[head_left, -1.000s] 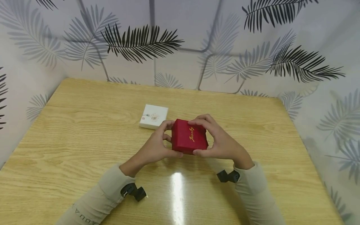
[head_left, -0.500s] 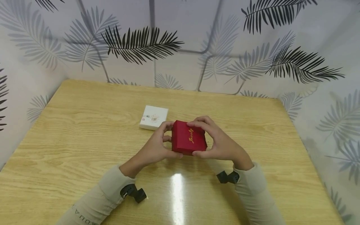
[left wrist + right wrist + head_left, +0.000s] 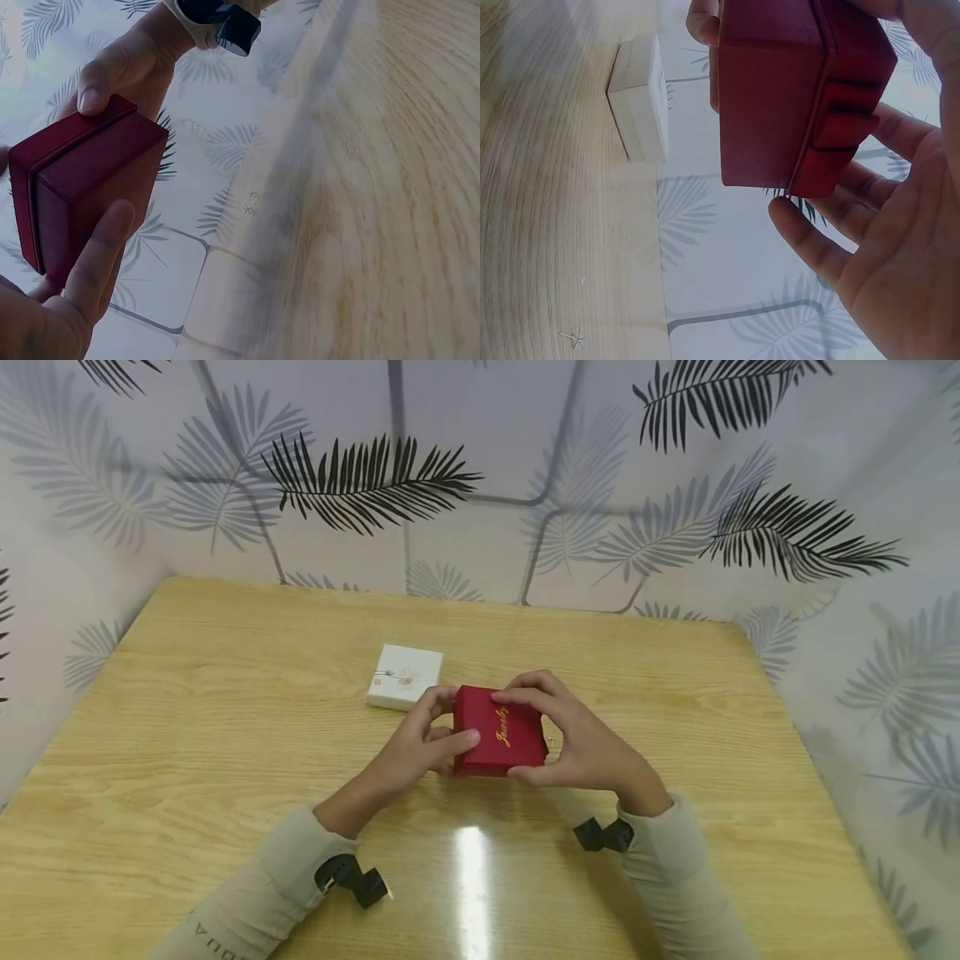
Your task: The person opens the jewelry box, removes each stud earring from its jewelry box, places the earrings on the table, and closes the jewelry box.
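Both hands hold a red jewelry box (image 3: 491,752), raised over the table, its lid lettered "Jewelry" in gold. My left hand (image 3: 405,747) grips its left side, thumb lying on the lid and fingers around the side and beneath; in the left wrist view a finger (image 3: 101,244) presses the underside. From the right, my right hand (image 3: 581,739) pinches the lid's edges between thumb and fingers. A bow (image 3: 844,124) shows on the box's side in the right wrist view. The lid sits on the base, a thin seam between them. What lies inside is hidden.
Behind the left hand, a white flat box (image 3: 406,675) with a flower print lies on the wooden table (image 3: 247,693). Small shiny star-shaped pieces, like stud earrings (image 3: 576,339), lie on the table near the right hand. A patterned wall covering (image 3: 480,543) rises behind.
My left thumb has moved from the near side of the red jewelry box up onto its lid. The right hand keeps its hold, and the head view has shifted slightly.
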Available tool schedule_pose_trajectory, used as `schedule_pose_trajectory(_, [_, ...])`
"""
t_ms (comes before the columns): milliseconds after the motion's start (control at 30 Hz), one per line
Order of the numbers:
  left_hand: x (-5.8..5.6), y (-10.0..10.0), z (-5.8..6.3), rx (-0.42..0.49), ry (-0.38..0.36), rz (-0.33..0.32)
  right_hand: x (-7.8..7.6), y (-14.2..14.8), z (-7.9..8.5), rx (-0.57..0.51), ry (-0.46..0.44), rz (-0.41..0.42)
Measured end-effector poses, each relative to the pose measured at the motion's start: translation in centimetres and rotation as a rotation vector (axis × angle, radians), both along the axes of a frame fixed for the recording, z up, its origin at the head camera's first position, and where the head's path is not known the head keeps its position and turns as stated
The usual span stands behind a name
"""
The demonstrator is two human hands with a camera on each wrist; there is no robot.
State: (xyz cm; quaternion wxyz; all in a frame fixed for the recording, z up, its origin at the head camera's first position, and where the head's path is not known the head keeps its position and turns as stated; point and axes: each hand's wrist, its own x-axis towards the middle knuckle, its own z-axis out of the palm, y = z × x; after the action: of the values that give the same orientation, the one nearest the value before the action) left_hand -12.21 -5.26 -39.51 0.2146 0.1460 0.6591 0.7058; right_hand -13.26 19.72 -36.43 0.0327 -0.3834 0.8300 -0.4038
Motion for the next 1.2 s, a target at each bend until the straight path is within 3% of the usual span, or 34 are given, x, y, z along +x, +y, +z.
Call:
schedule_pose_trajectory(200, [-0.02, 0.21, -0.07, 0.02, -0.051, 0.051, 0.04, -0.16, -0.11, 0.025, 0.002, 0.0])
schedule_pose_trajectory(300, [0.0, 0.06, -0.04, 0.031, -0.067, 0.066, -0.08, -0.25, -0.07, 0.026, -0.067, -0.017])
schedule_pose_trajectory(500, [0.04, -0.03, 0.16, 0.055, -0.08, 0.078, -0.56, 0.27, -0.21, 0.022, -0.436, -0.153])
schedule_pose_trajectory(633, [-0.02, -0.03, 0.18, 0.049, -0.087, 0.079, -0.74, 0.27, -0.24, -0.045, -0.625, -0.162])
schedule_pose_trajectory(1200, [-0.31, -0.22, 0.24, 0.018, -0.106, 0.123, -0.7, -0.27, -0.19, -0.108, -0.658, -0.189])
